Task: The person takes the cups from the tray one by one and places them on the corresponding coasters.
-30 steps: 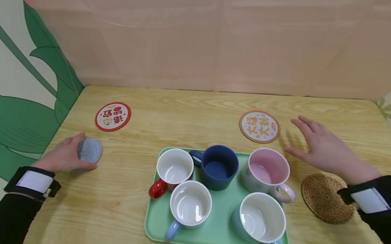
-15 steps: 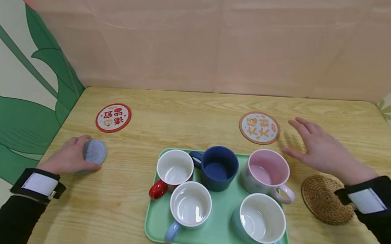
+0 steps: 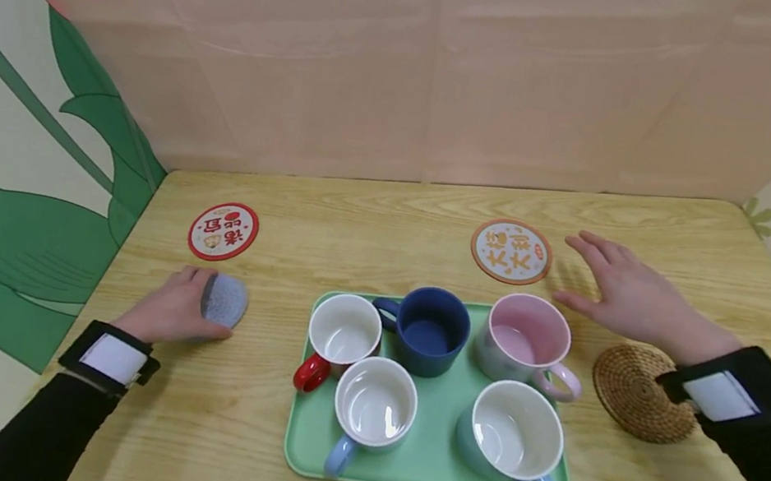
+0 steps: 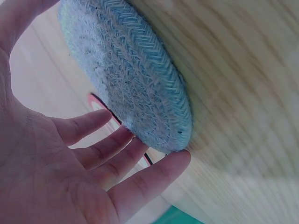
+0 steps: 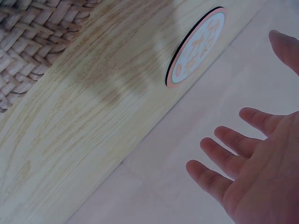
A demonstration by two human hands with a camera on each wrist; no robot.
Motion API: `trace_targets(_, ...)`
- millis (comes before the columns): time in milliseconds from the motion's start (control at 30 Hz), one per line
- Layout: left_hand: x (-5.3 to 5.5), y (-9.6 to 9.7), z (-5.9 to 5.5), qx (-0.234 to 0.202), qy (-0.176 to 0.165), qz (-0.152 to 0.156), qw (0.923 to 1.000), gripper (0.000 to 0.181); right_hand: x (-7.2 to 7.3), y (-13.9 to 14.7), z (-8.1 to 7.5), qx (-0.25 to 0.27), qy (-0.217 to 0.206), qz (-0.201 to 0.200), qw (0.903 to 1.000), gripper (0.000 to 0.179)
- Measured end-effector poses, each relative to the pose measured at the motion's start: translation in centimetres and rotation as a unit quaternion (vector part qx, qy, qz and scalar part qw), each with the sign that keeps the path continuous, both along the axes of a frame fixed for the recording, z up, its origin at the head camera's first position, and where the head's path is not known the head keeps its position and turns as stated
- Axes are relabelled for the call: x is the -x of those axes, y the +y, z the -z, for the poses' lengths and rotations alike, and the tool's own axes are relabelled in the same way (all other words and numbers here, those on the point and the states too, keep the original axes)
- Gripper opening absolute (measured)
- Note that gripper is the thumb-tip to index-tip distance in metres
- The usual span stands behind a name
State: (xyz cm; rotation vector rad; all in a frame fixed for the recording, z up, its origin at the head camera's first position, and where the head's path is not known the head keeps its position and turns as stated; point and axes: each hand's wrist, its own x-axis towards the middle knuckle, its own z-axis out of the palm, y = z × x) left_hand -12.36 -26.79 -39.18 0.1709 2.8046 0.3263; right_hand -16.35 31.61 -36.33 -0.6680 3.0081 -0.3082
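My left hand point(image 3: 176, 309) spans a round grey-blue woven coaster point(image 3: 225, 304) between thumb and fingers, left of the tray. Up close in the left wrist view, the fingertips meet the rim of this thick braided coaster point(image 4: 135, 79), which lies close over the wood. My right hand point(image 3: 634, 298) hovers with spread fingers and holds nothing. Just left of its fingertips lies a round orange-rimmed printed coaster point(image 3: 512, 251). Below the right wrist is a brown wicker coaster point(image 3: 639, 395), partly covered by the wristband.
A green tray point(image 3: 422, 466) carries several mugs: a red-handled one point(image 3: 345, 330), a navy one point(image 3: 432, 331), a pink one point(image 3: 529, 333) and two with blue handles. A red-rimmed coaster point(image 3: 223, 231) lies at the back left. A pinkish sheet point(image 3: 411, 70) hangs behind the table.
My left hand has slid to the right, toward the tray, taking the grey-blue coaster along. My right hand has drifted slightly left; the mugs and other coasters stay put.
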Motion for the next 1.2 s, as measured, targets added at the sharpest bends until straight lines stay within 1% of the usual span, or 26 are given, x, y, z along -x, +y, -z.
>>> trace_targets(100,0.4,0.8,0.0,0.001,-0.003,0.013,0.9999,0.101,0.1,0.0,0.0,0.001,-0.002,0.001,1.0,0.085)
trace_targets(300,1.5,2.7,0.0,0.003,-0.005,0.052,0.9986,0.101,0.1,0.0,0.0,0.003,0.002,0.0,1.0,0.086)
trace_targets(533,3.4,5.1,-0.1,0.001,-0.011,0.076,0.997,0.1,0.3,-0.2,0.0,0.001,0.0,-0.004,1.0,0.087)
trace_targets(933,7.0,9.2,0.1,0.01,-0.018,0.082,0.9964,0.1,0.1,-0.1,0.1,0.0,-0.003,-0.005,1.0,0.086)
trace_targets(1100,8.4,10.3,0.2,0.012,-0.02,0.075,0.9969,0.099,0.0,0.0,0.2,-0.001,-0.004,-0.007,1.0,0.086)
trace_targets(1200,9.1,10.8,0.1,0.013,-0.017,0.078,0.9967,0.098,0.1,0.0,0.4,-0.001,-0.004,-0.007,1.0,0.086)
